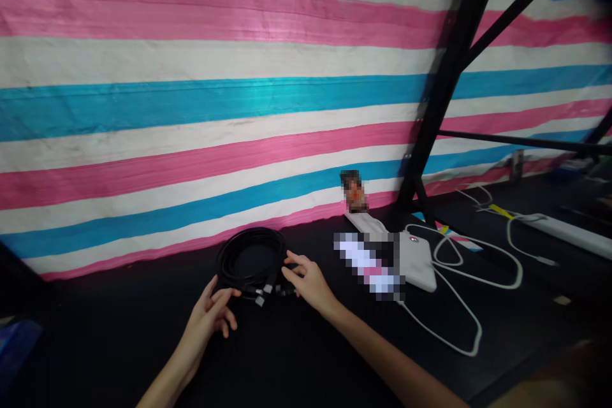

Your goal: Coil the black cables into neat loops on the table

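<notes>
A coil of black cable [227,259] lies in a round loop on the black table. Several silver-tipped plugs [259,300] stick out at its near side. My left hand [213,313] is at the coil's near left, its fingers spread, with one fingertip close to the loop's outer edge. On the opposite side, my right hand [308,280] has its fingers apart and its fingertips at the coil's right edge. Whether those fingertips press on the cable cannot be made out. Neither hand is closed around anything.
Right of my right hand lie a blurred-out phone-like object [368,268], a white power bank or box [417,261] and looping white cables [473,350]. A white power strip [568,233] sits farther right. A black metal post [437,95] rises before the striped sheet [215,102].
</notes>
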A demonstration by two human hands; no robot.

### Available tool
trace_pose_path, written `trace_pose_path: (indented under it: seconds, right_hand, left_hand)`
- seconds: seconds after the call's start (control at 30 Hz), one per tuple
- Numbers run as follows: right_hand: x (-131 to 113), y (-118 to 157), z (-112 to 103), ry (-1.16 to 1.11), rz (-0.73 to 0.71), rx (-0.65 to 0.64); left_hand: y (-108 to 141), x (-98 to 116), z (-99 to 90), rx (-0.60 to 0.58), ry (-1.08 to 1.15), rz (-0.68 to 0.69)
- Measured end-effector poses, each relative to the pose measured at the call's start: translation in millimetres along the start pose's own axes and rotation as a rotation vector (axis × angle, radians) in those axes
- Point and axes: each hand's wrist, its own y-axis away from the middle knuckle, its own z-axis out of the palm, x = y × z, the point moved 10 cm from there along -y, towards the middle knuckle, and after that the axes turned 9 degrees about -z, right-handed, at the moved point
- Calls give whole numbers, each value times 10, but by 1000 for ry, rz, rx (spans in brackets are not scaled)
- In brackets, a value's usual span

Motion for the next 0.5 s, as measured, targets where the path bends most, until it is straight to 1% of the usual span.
trace_pose_path:
  seconds: [0.13, 0.2, 0.3, 0.4, 0.5]
  right_hand:
    - [-141, -69, -224, 248, -163, 63]
    - [-106, -93, -319, 345, -153, 82]
    - [19, -104, -392, 492, -76, 53]
    - [93, -92, -357, 663, -59, -30]
    - [95, -73, -265, 809, -95, -115]
  left_hand:
    - [-16, 13, -216, 118, 27, 20]
    - [-41, -10, -325, 160, 62, 22]
    - [-78, -66, -445, 203, 140, 2]
    - [-90, -83, -445, 195, 170, -12]
    - [-75, -65, -392, 177, 162, -4]
